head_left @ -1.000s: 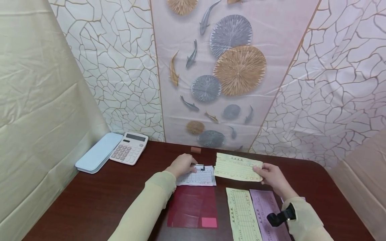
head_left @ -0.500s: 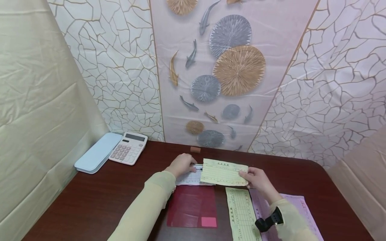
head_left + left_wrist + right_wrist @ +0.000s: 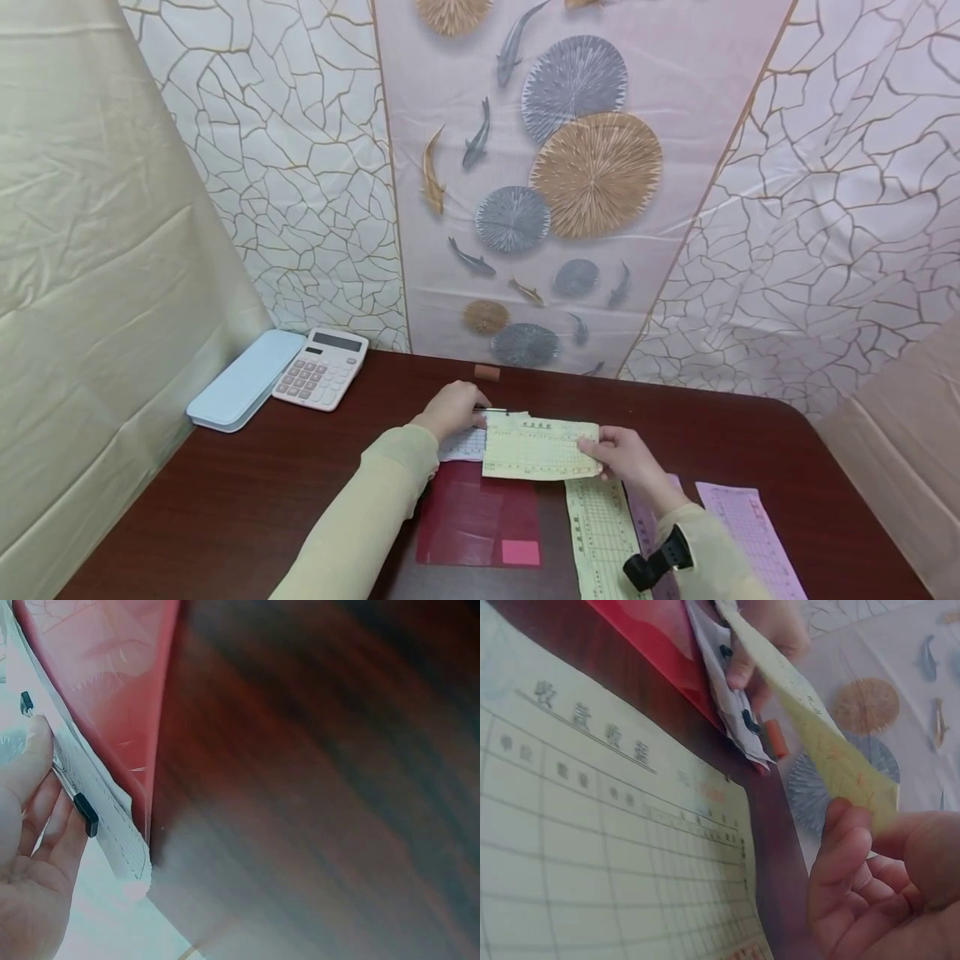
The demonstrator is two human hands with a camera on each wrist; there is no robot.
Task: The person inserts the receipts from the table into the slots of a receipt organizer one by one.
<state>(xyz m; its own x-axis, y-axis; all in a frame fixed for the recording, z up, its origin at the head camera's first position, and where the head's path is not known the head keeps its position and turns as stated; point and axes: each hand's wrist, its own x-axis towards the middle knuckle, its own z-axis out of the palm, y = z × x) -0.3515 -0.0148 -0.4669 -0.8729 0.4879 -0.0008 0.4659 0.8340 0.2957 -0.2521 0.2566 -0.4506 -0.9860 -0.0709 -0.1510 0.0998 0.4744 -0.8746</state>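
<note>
My left hand (image 3: 453,410) pinches the thin metal bar of a clip, whose black end (image 3: 86,815) shows in the left wrist view. White printed forms (image 3: 101,810) lie against that clip, on top of a transparent red folder (image 3: 465,517) with a pink label. Between its thumb and fingers, my right hand (image 3: 630,458) grips the right end of a yellow receipt slip (image 3: 536,454). The slip's left part overlaps the white forms and the folder's upper edge, seemingly raised above them. In the right wrist view the slip (image 3: 847,769) appears edge-on and bent.
A second yellow receipt (image 3: 600,533) lies lengthwise right of the folder. Purple sheets (image 3: 753,533) lie farther right, partly under the right forearm. At the back left are a calculator (image 3: 318,371) and a light blue case (image 3: 243,383). A small brown block (image 3: 487,372) sits near the back edge.
My right hand has carried the yellow receipt slip leftward and closer to me, from beside the white forms to over them. The left hand stays at the clip.
</note>
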